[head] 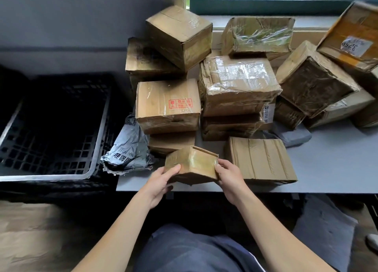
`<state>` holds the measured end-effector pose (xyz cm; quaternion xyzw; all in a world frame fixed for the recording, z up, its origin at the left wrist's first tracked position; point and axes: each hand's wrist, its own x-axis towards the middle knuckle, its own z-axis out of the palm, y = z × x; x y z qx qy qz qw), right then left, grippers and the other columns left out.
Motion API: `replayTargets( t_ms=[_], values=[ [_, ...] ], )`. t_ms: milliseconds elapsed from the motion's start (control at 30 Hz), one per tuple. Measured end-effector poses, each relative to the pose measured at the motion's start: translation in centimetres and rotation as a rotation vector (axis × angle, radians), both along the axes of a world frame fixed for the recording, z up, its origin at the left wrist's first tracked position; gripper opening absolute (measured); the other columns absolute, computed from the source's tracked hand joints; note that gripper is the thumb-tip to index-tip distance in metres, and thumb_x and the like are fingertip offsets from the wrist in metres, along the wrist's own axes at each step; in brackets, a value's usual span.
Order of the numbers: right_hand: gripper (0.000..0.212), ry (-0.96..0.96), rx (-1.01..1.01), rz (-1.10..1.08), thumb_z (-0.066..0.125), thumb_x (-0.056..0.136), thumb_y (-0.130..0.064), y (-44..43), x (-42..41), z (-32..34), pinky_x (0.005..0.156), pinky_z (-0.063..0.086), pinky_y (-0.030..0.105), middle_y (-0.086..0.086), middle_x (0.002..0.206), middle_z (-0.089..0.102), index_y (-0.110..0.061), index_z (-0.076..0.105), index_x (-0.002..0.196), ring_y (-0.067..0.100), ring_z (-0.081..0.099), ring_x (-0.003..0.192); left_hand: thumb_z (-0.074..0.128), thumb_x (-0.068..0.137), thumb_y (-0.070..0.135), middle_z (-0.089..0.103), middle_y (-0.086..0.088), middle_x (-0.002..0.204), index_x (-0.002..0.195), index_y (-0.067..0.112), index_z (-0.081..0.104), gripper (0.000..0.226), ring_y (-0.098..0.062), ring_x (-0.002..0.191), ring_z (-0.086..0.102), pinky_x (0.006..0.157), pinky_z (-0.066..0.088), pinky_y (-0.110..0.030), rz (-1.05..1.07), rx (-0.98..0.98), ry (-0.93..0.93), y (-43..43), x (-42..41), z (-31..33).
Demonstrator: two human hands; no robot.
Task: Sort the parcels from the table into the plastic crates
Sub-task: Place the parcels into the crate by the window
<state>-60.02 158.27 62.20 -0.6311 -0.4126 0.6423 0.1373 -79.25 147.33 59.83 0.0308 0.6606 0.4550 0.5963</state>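
A small taped cardboard parcel (192,162) is held just above the table's front edge, tilted. My left hand (161,181) grips its left side and my right hand (230,178) grips its right side. A black plastic crate (96,146) with a grid floor stands to the left of the table, nothing in it that I can see. Several more cardboard parcels are piled on the grey table (327,169), among them one with a red stamp (168,105) and a flat one (261,159) beside my right hand.
A crumpled grey mail bag (131,148) lies at the table's left edge, between the crate and the parcels. Another grey bag (294,135) lies under the right pile. A window sill runs behind the pile. Brown flooring shows at lower left.
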Motion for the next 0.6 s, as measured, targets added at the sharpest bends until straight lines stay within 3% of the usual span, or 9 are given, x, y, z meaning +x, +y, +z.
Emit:
replayTargets(
  t_ms=[67, 133, 200, 267, 367, 467, 533, 600],
  values=[
    [0.036, -0.066, 0.030, 0.042, 0.054, 0.106, -0.011, -0.3, 0.0, -0.4, 0.094, 0.058, 0.034, 0.001, 0.124, 0.063, -0.015, 0.056, 0.142, 0.017, 0.063, 0.114, 0.095, 0.067, 0.041, 0.077, -0.002, 0.114, 0.123, 0.014, 0.067, 0.067, -0.018, 0.109, 0.069, 0.091, 0.050, -0.034, 0.006, 0.012, 0.123, -0.1, -0.6, 0.5],
    [0.039, -0.110, 0.065, 0.068, 0.056, 0.105, -0.010, -0.6, -0.4, -0.3, 0.085, 0.052, 0.025, 0.000, 0.128, 0.059, -0.018, 0.054, 0.143, 0.013, 0.059, 0.111, 0.089, 0.080, 0.023, 0.075, -0.003, 0.110, 0.117, 0.015, 0.067, 0.045, -0.014, 0.101, 0.068, 0.085, 0.049, -0.031, 0.039, 0.038, 0.234, -0.2, -1.1, 0.5],
    [0.030, -0.130, 0.097, 0.056, 0.052, 0.108, -0.019, -0.6, -0.8, -0.3, 0.087, 0.045, 0.026, -0.001, 0.129, 0.062, -0.017, 0.059, 0.137, 0.010, 0.057, 0.109, 0.080, 0.089, 0.016, 0.074, -0.003, 0.104, 0.115, 0.015, 0.068, 0.028, -0.013, 0.094, 0.066, 0.081, 0.047, -0.029, 0.054, 0.055, 0.243, -0.2, -1.1, 0.8],
    [0.029, -0.115, 0.090, 0.029, 0.045, 0.111, -0.029, -0.5, -1.0, -0.3, 0.085, 0.048, 0.029, 0.001, 0.121, 0.069, -0.016, 0.068, 0.123, 0.010, 0.061, 0.105, 0.069, 0.098, 0.018, 0.074, -0.001, 0.096, 0.108, 0.015, 0.072, 0.010, -0.015, 0.093, 0.065, 0.081, 0.047, -0.030, 0.064, 0.037, 0.225, -0.2, -1.1, 0.7],
    [0.032, -0.094, 0.057, 0.076, 0.046, 0.110, -0.034, -0.5, -1.0, -0.3, 0.101, 0.052, 0.036, 0.001, 0.120, 0.069, -0.016, 0.067, 0.125, 0.013, 0.062, 0.111, 0.055, 0.105, 0.009, 0.074, 0.000, 0.092, 0.100, 0.017, 0.074, 0.021, -0.016, 0.092, 0.063, 0.079, 0.046, -0.032, 0.067, 0.029, 0.238, -0.4, -0.8, 0.7],
    [0.031, -0.125, 0.080, 0.093, 0.046, 0.111, -0.024, 0.0, -0.7, -0.5, 0.098, 0.047, 0.032, -0.002, 0.119, 0.062, -0.015, 0.058, 0.137, 0.013, 0.057, 0.112, 0.065, 0.098, 0.004, 0.076, 0.008, 0.085, 0.097, 0.020, 0.079, 0.022, -0.004, 0.080, 0.066, 0.075, 0.049, -0.022, 0.048, 0.102, 0.310, -0.4, -0.1, 1.3],
    [0.029, -0.129, 0.038, 0.054, 0.041, 0.112, -0.019, 0.5, -0.7, -1.0, 0.105, 0.050, 0.038, -0.001, 0.116, 0.064, -0.014, 0.059, 0.134, 0.016, 0.059, 0.114, 0.069, 0.094, 0.001, 0.079, 0.010, 0.083, 0.097, 0.020, 0.082, 0.023, 0.005, 0.072, 0.066, 0.067, 0.047, -0.009, 0.054, 0.193, 0.311, -0.2, 0.3, 2.3],
    [0.028, -0.106, -0.028, 0.002, 0.036, 0.112, -0.015, 0.6, -0.7, -1.3, 0.110, 0.051, 0.045, 0.002, 0.113, 0.067, -0.012, 0.063, 0.120, 0.021, 0.063, 0.114, 0.071, 0.092, 0.000, 0.080, 0.007, 0.089, 0.097, 0.023, 0.084, 0.027, 0.007, 0.075, 0.066, 0.068, 0.045, -0.006, -0.015, 0.252, 0.315, 0.0, 0.4, 2.7]
  ],
)
